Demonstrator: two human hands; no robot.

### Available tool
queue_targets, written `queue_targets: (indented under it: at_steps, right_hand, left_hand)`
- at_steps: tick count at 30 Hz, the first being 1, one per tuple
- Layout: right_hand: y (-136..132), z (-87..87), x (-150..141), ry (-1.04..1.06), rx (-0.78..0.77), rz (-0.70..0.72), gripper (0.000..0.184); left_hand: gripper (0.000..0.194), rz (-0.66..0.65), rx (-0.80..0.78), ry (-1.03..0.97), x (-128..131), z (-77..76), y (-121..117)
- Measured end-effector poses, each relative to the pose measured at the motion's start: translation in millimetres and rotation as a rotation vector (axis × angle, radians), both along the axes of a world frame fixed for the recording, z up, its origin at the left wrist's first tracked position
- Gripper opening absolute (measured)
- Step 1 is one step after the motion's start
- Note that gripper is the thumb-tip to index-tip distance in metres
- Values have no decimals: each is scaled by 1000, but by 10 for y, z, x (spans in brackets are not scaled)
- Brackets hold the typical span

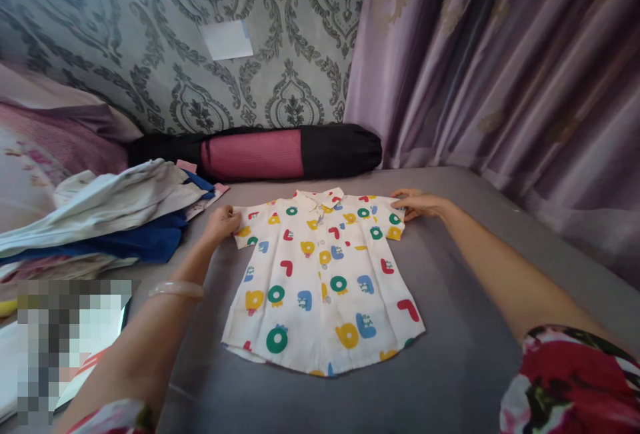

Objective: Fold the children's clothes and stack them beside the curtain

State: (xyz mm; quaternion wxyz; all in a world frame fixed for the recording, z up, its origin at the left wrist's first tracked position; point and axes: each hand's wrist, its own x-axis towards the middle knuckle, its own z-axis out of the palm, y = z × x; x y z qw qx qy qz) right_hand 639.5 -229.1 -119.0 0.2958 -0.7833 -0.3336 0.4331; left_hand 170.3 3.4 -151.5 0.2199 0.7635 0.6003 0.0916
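Note:
A small white short-sleeved shirt (310, 281) lies spread face up, its collar pointing away from me and its buttons down the middle. Red, green, blue and yellow letter shapes are printed across it. My left hand (223, 222) is closed on the edge of the left-side sleeve, its fingertips partly hidden. At the opposite sleeve, my right hand (419, 203) pinches the outer edge with its fingers, thumb side toward the cloth. The shirt's body rests flat on the grey sheet (450, 267), with slight folds along the front.
Heaped clothes (125, 201), white and blue, lie at the left. Behind the shirt, a long black and pink rolled bag (255, 154) rests against the patterned wall (280, 81). Purple curtains (500, 67) hang at the right. A partly blurred-out screen (95, 347) is at the lower left.

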Motion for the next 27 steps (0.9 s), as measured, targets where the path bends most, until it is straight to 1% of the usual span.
queue_targets:
  at_steps: [2,4,7,9,12,14,17,19,20,21,22,23,25,26,27]
  right_hand:
    - [-23,-86,-94,-194,45,-80,56]
    - [-39,-172,-177,-452,62,-88,54]
    - [-75,-296,-257,-825,81,16,44]
    - [-104,-370,-290,-975,71,97,41]
    - [-143,-438,-317,-1061,17,190,40]
    - [-163,-432,-320,-1069,-15,228,39]
    - [-172,-340,-354,-1060,-61,219,36]
    - [-133,-254,-460,-1103,-44,186,34]
    - [-89,-215,-550,-1138,-9,172,34]
    - [-24,-186,-665,-1155,44,187,35]
    - [60,-168,-799,-1141,99,219,37]
    - [160,-165,-947,-1103,157,278,40]
    - [390,-201,-1244,-993,213,366,46]
    - [504,-237,-1374,-955,223,391,51]
    - [609,-283,-1481,-934,226,399,56]
  left_hand:
    - [35,29,154,137,44,17,-122]
    - [38,36,213,215,92,29,-242]
    - [43,20,211,257,138,17,-347]
    - [43,10,218,262,145,-11,-354]
    - [42,-3,228,249,125,-53,-319]
    - [42,-17,216,237,104,-60,-302]
    - [40,-6,221,231,106,-19,-310]
    - [39,1,317,246,171,35,-326]
    - [38,-19,384,256,233,62,-332]
    - [37,-68,442,265,317,86,-337]
    - [37,-147,483,269,423,101,-339]
    - [36,-249,491,258,546,105,-341]
    - [36,-513,427,206,822,71,-346]
    - [37,-613,408,172,958,33,-353]
    - [39,-674,397,141,1082,-18,-361]
